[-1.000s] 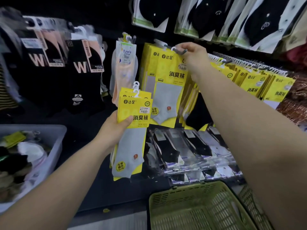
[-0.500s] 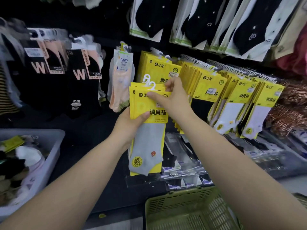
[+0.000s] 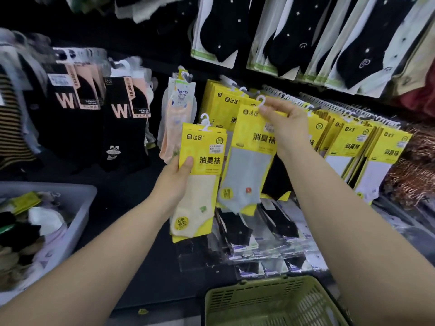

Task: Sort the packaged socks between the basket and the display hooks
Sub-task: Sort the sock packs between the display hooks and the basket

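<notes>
Right hand [image 3: 286, 128] pinching top of grey sock pack [image 3: 249, 165], holding it near hook [image 3: 247, 91]; hanger risking missing the hook, pack dropping. Left hand [image 3: 174, 182], apart from right, gripping cream sock packs [image 3: 202, 161]; stack possibly slipping loose above basket [image 3: 259, 287].

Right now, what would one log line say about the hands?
left hand: holds cream-sock pack | right hand: pinches grey-sock pack by its top | green basket: below both hands
</notes>
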